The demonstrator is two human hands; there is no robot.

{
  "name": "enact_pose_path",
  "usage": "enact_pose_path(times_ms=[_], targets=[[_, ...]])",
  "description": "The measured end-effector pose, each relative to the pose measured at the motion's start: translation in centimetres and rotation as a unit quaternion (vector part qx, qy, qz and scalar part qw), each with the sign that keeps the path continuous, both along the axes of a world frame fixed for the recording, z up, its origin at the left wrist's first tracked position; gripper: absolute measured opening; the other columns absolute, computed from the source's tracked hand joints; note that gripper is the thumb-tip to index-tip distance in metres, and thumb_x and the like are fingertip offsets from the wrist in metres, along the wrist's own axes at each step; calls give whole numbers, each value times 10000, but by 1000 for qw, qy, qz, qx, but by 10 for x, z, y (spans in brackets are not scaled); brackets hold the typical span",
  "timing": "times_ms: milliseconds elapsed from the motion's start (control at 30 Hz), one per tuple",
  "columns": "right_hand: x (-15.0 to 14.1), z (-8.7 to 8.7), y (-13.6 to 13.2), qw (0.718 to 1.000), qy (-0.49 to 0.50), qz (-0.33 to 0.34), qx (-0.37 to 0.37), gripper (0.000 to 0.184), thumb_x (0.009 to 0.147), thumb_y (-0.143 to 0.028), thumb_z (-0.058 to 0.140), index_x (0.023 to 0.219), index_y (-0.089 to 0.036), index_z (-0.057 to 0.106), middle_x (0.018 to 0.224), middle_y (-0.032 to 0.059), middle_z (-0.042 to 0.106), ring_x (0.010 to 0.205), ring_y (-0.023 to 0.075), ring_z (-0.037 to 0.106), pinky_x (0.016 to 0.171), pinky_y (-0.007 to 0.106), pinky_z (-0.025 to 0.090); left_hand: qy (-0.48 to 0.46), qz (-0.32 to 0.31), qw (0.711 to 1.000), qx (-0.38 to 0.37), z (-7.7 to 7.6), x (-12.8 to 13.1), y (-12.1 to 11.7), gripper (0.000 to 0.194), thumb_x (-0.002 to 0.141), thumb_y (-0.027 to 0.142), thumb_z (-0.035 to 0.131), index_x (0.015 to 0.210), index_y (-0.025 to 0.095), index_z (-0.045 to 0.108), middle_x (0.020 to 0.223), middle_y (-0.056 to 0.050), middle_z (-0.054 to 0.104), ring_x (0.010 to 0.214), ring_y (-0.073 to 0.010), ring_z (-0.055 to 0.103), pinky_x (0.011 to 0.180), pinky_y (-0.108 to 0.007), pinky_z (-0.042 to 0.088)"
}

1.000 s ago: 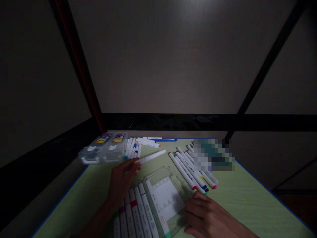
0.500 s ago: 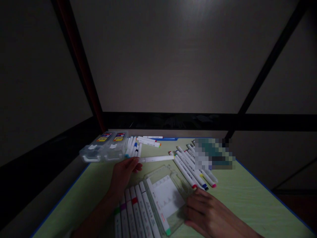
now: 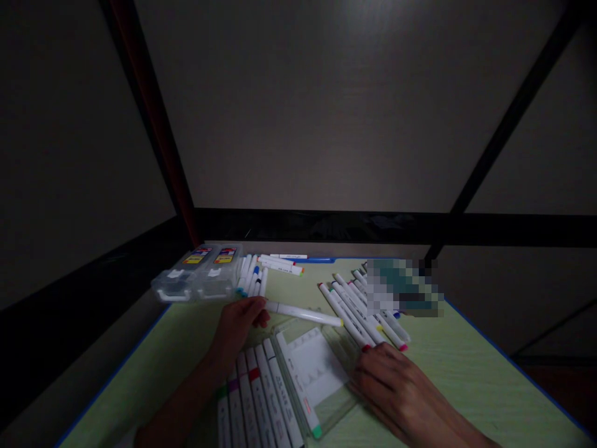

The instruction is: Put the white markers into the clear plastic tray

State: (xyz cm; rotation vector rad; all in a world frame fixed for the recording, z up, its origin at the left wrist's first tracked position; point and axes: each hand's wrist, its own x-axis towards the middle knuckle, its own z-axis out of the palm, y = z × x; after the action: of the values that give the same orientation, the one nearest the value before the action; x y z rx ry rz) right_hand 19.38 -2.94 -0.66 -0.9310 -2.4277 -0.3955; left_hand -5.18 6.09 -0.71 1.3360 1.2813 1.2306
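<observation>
Pinched at one end in my left hand (image 3: 245, 314) is a white marker (image 3: 303, 313) with a yellow tip, held slanting above the clear plastic case (image 3: 342, 423). Inside that case lies one green-tipped marker (image 3: 301, 389) beside a white insert (image 3: 317, 364). My right hand (image 3: 392, 386) is closed at the case's right edge, by the lower ends of a group of white markers (image 3: 349, 311). Its fingers curl out of sight, so what they hold is unclear. Several white markers (image 3: 259, 395) with coloured bands lie side by side left of the case.
Two clear plastic boxes (image 3: 198, 274) with labels stand at the back left. More markers (image 3: 252, 274) lie next to them, and others (image 3: 280, 264) near a blue strip (image 3: 317, 260). A pixelated patch covers something at the back right. The green table (image 3: 476, 386) has a blue edge.
The yellow-tipped marker's free end has swung down and toward me. My right hand has shifted slightly up and right, now covering the lower ends of some markers.
</observation>
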Motion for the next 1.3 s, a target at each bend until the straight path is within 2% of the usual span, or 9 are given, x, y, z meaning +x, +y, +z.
enact_pose_path(times_ms=[233, 400, 667, 1000, 1167, 1300], targets=[[2, 2, -3, 1000, 13, -24, 15, 387, 926, -159, 242, 686, -172, 545, 650, 24, 558, 604, 130, 492, 593, 278, 381, 10, -20, 1000, -8, -2, 1, 1, 339, 634, 443, 552, 496, 134, 533, 455, 10, 501, 454, -86, 418, 481, -209, 331], [3, 2, -3, 999, 8, -35, 22, 351, 901, -112, 248, 798, -168, 578, 711, 48, 591, 662, 140, 536, 623, 282, 421, 22, -33, 999, -11, -2, 2, 1, 342, 646, 446, 546, 496, 139, 525, 445, 20, 470, 440, -81, 398, 465, -206, 310], [6, 0, -4, 1000, -5, -16, -5, 268, 898, -139, 309, 923, -156, 574, 770, 69, 603, 694, 153, 554, 602, 286, 475, 27, -67, 997, -19, -2, 3, -1, 354, 661, 436, 522, 461, 145, 498, 431, 22, 446, 425, -75, 372, 457, -206, 277], [6, -2, -6, 997, -38, 23, -55, 300, 868, -81, 348, 1089, -132, 544, 860, 90, 600, 774, 164, 571, 640, 282, 529, 39, -99, 994, -14, -5, 2, -1, 376, 695, 426, 514, 447, 145, 483, 413, 26, 431, 420, -70, 362, 459, -200, 275], [3, -4, -8, 997, -29, 51, -56, 308, 902, -132, 294, 1052, -123, 562, 846, 106, 593, 776, 173, 569, 639, 295, 527, 34, -113, 992, -32, -10, 1, 1, 365, 701, 431, 524, 482, 139, 521, 430, 15, 469, 426, -76, 388, 457, -198, 304], [1, -8, -10, 997, -18, 50, -57, 332, 923, -170, 258, 970, -138, 585, 824, 92, 593, 775, 169, 575, 641, 289, 526, 28, -132, 990, -34, -6, 3, 0, 346, 674, 447, 553, 548, 126, 583, 472, 0, 521, 464, -88, 438, 479, -198, 351]])
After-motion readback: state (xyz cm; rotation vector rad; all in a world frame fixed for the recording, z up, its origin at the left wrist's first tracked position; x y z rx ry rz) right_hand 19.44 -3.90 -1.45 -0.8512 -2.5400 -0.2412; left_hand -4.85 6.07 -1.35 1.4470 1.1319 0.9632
